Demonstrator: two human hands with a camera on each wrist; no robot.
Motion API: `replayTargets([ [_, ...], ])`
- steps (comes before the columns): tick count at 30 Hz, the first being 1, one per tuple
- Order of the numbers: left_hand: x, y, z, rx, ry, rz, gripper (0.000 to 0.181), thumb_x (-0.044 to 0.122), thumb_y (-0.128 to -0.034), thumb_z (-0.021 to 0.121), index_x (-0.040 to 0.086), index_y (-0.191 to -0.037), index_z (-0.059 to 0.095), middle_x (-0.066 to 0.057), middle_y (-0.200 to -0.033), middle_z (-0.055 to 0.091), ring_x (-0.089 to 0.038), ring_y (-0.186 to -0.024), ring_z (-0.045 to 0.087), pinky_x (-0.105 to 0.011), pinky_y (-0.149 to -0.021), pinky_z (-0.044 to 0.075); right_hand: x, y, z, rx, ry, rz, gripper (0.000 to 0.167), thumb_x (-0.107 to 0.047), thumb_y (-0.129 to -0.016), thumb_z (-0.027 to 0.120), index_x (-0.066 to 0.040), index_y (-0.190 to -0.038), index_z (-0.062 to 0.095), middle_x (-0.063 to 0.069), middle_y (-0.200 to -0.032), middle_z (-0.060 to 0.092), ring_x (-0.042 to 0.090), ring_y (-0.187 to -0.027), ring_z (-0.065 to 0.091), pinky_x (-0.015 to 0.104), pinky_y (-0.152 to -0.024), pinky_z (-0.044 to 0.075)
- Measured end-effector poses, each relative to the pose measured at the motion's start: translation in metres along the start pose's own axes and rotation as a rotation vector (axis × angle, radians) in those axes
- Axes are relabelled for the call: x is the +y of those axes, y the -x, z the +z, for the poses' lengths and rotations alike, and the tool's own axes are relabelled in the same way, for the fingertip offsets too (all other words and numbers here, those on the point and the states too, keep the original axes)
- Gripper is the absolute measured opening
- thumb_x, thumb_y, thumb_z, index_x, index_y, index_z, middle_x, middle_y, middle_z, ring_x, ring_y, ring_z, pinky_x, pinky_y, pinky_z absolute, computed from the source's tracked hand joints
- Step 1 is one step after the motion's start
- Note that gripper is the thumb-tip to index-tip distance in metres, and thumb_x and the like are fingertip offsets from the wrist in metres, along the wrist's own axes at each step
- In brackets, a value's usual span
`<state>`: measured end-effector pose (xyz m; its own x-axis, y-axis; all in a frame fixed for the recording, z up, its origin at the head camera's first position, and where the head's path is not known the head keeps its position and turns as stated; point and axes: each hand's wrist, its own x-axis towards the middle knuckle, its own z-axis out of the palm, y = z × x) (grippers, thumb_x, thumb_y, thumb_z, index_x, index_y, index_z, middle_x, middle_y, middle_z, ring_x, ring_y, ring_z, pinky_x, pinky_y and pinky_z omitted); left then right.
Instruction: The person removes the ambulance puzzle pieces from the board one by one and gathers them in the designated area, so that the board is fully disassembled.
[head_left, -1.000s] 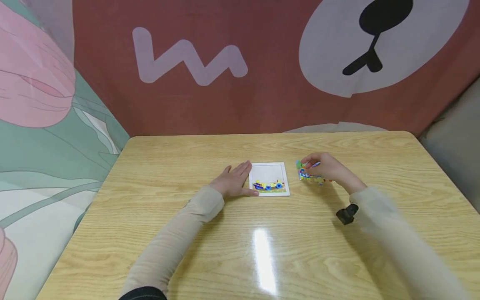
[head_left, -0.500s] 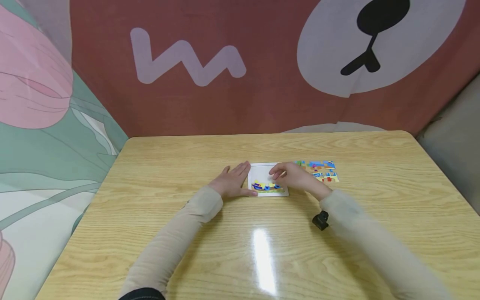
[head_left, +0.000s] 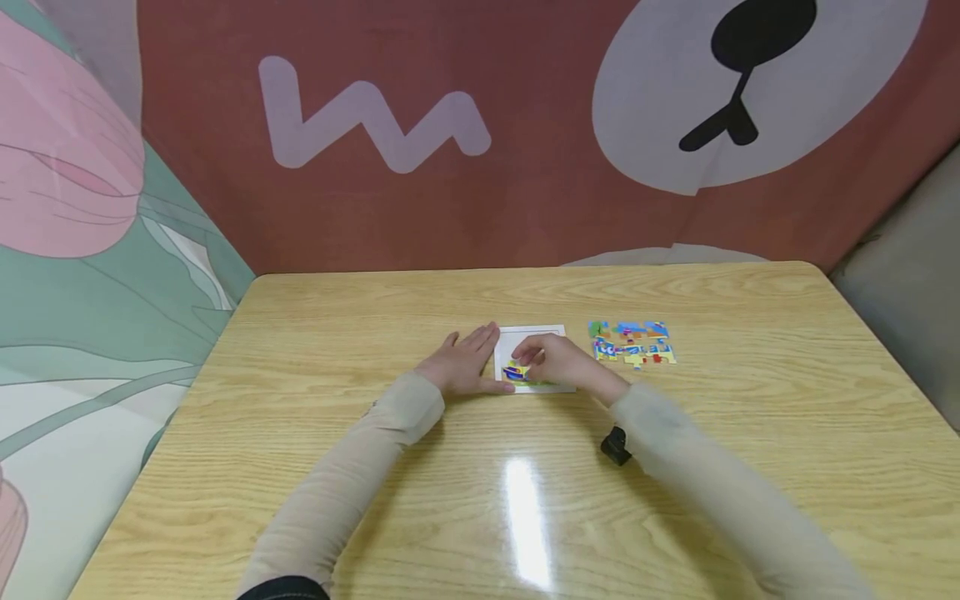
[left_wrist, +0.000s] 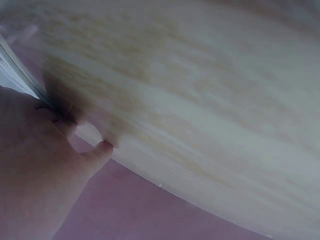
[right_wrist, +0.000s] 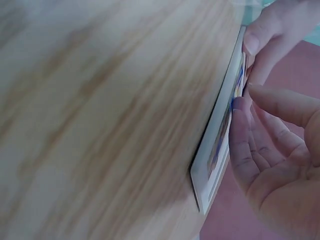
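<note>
A white puzzle tray point(head_left: 525, 330) lies flat on the table, with colourful puzzle pieces point(head_left: 514, 374) fitted along its near side. My left hand point(head_left: 465, 365) rests with spread fingers against the tray's left edge, thumb at the near corner. Over the tray, my right hand point(head_left: 558, 363) has thumb and fingertips close together, pinching a small puzzle piece that the fingers mostly hide. In the right wrist view, this hand point(right_wrist: 285, 155) has its fingertips at the tray's surface point(right_wrist: 201, 182). The left wrist view shows the left hand point(left_wrist: 37, 165) beside the tray's edge point(left_wrist: 20, 67).
Several loose puzzle pieces point(head_left: 633, 344), blue, yellow and red, lie in a group right of the tray. The wooden table point(head_left: 360, 333) ends at a brown and white patterned wall covering point(head_left: 450, 217). A bright reflection shows on the near tabletop.
My right hand has moved left from the loose pieces to above the tray, reaching over its near filled row. The left hand has stayed at the tray's left edge.
</note>
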<state>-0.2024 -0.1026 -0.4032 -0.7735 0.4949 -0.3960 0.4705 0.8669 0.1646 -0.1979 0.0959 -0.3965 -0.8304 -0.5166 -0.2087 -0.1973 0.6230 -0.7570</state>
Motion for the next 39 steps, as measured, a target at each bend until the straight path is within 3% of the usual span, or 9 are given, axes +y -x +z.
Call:
replayTargets([
  [5,0.0001,0.0003,-0.0007,-0.012,0.005,-0.003,0.101,0.073,-0.0866,0.041,0.012,-0.155,-0.003,-0.001,-0.163,-0.005,-0.013,-0.151,-0.001,-0.049,-0.123,0.006,-0.0026,-0.0027,0.0048,-0.003,0.028,-0.042,0.034,0.005,-0.078,0.066,0.006,-0.112,0.063,0.022,-0.109,0.066,0.032,-0.101,0.063,0.040,-0.091,0.053],
  [13,-0.0002,-0.0007,-0.0013,-0.026,0.014,-0.002,0.102,0.073,-0.0867,0.041,0.012,-0.154,-0.005,-0.001,-0.163,-0.007,-0.013,-0.151,-0.002,-0.049,-0.123,0.004,-0.0033,-0.0066,0.0091,-0.020,0.105,-0.076,0.036,0.008,-0.075,0.066,0.007,-0.111,0.063,0.019,-0.101,0.065,0.020,-0.084,0.060,0.027,-0.075,0.053],
  [26,-0.0031,-0.0043,0.0015,-0.031,0.019,0.007,0.105,0.074,-0.0846,0.044,0.012,-0.154,-0.006,-0.001,-0.163,-0.008,-0.014,-0.151,-0.002,-0.050,-0.123,0.004,-0.0030,-0.0060,0.0101,-0.026,0.132,-0.095,0.043,0.009,-0.076,0.067,0.007,-0.119,0.061,0.015,-0.095,0.060,0.016,-0.078,0.055,0.023,-0.070,0.048],
  [32,-0.0031,-0.0038,0.0020,-0.030,0.020,0.009,0.105,0.073,-0.0848,0.044,0.013,-0.154,-0.006,-0.001,-0.163,-0.009,-0.014,-0.151,-0.002,-0.050,-0.123,0.004,-0.0039,-0.0058,0.0092,-0.013,0.141,-0.096,0.040,0.009,-0.075,0.068,0.007,-0.115,0.062,0.014,-0.092,0.059,0.017,-0.079,0.054,0.023,-0.071,0.047],
  [39,-0.0026,-0.0037,0.0012,-0.039,0.023,0.003,0.105,0.073,-0.0851,0.044,0.013,-0.154,-0.007,0.000,-0.162,-0.010,-0.013,-0.151,-0.003,-0.049,-0.123,0.003,-0.0055,-0.0042,0.0086,-0.011,0.109,-0.071,0.038,0.008,-0.076,0.068,0.002,-0.112,0.062,0.018,-0.098,0.063,0.022,-0.086,0.059,0.032,-0.079,0.052],
])
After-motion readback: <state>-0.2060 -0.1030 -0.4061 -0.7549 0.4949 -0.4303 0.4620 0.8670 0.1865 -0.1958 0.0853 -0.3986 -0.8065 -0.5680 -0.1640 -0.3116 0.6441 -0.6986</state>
